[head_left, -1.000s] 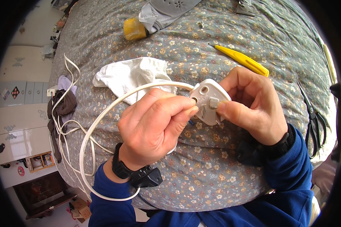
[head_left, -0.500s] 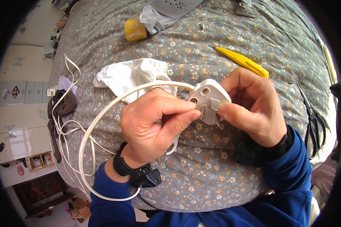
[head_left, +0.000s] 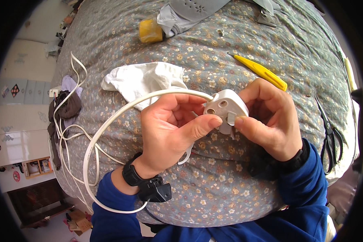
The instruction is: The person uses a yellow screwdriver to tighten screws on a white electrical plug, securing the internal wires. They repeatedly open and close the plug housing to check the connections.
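Note:
Between my two hands is a white plug-like plastic housing [head_left: 232,101], with round holes and a bent metal clip on the side facing up. A thick white cable [head_left: 109,125] meets its upper left corner and loops left and down toward my left wrist. My right hand [head_left: 272,121] pinches the housing's right side, thumb against the metal clip. My left hand [head_left: 171,129] is curled at its left edge, thumb near the holes and the other fingers partly hidden behind it. A small white hooked plastic piece [head_left: 185,156] shows below my left thumb.
A white cloth [head_left: 143,80] lies behind my left hand on the flowered bedspread [head_left: 218,189]. Farther off are a yellow pointed tool [head_left: 262,72], a yellow tape roll [head_left: 150,31] and a grey perforated item [head_left: 195,10]. Black scissors [head_left: 330,133] lie right; thinner white cables [head_left: 64,129] lie left.
My left thumb and index finger have come out of their pinch by the housing's hole; the hand has shifted right with its fingers behind the housing. My right hand keeps its grip.

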The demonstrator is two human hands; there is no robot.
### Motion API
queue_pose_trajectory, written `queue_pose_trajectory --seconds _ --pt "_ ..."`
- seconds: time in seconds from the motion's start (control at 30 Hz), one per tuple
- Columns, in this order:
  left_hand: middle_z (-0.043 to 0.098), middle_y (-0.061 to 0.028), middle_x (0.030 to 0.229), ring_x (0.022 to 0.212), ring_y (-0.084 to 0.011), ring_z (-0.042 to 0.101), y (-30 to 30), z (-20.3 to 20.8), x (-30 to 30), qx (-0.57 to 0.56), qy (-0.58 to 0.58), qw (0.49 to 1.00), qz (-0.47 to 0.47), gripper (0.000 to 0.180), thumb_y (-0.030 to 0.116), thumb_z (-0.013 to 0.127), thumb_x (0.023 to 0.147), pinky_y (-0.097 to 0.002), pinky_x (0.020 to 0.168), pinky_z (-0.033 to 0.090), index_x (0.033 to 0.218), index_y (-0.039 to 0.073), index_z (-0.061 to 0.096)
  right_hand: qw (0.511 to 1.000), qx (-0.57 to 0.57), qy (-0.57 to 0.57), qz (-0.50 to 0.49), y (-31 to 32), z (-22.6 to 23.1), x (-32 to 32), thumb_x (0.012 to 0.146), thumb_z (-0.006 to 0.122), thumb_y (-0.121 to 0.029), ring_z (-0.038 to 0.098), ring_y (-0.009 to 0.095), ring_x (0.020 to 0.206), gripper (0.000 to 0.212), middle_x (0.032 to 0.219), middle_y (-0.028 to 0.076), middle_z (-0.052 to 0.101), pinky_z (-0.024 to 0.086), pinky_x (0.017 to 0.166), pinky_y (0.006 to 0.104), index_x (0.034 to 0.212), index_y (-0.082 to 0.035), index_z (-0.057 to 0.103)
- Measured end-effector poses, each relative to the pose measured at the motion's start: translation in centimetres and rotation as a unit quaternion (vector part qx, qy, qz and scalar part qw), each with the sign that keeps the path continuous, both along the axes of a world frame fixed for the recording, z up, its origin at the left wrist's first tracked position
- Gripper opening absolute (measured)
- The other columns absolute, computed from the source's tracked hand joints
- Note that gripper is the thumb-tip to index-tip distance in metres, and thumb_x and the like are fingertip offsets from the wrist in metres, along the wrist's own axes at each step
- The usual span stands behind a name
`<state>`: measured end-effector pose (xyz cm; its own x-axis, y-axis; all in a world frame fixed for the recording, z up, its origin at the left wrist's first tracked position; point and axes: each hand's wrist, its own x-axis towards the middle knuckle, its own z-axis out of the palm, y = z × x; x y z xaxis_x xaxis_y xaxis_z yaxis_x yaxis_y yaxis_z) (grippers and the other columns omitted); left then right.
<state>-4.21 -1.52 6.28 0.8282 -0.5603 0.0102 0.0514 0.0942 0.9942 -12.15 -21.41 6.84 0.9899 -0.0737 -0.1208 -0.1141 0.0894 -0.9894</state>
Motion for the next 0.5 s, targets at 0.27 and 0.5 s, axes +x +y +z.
queue_pose_trajectory --seconds 0.27,0.5 --pt "0.072 -0.0105 0.098 0.087 -0.0116 0.068 0.29 -0.25 0.31 -0.057 0.001 0.998 -0.032 0.025 0.004 0.077 0.087 -0.0244 0.076 0.057 0.106 -0.004 0.064 0.998 0.006 -0.067 -0.005 0.20 -0.54 0.05 0.082 0.074 -0.006 0.061 0.006 0.073 0.021 0.083 0.002 0.065 0.049 0.067 0.0213 0.096 0.001 0.060" --pt "0.071 -0.0096 0.103 0.088 -0.0108 0.068 0.17 -0.33 0.19 -0.084 0.032 0.994 -0.058 0.032 0.004 0.078 0.086 -0.0233 0.078 0.056 0.113 -0.003 0.062 0.995 0.022 -0.094 0.001 0.05 -0.82 -0.04 0.083 0.075 -0.008 0.061 0.007 0.078 0.024 0.087 0.003 0.066 0.050 0.073 0.0232 0.100 0.001 0.061"
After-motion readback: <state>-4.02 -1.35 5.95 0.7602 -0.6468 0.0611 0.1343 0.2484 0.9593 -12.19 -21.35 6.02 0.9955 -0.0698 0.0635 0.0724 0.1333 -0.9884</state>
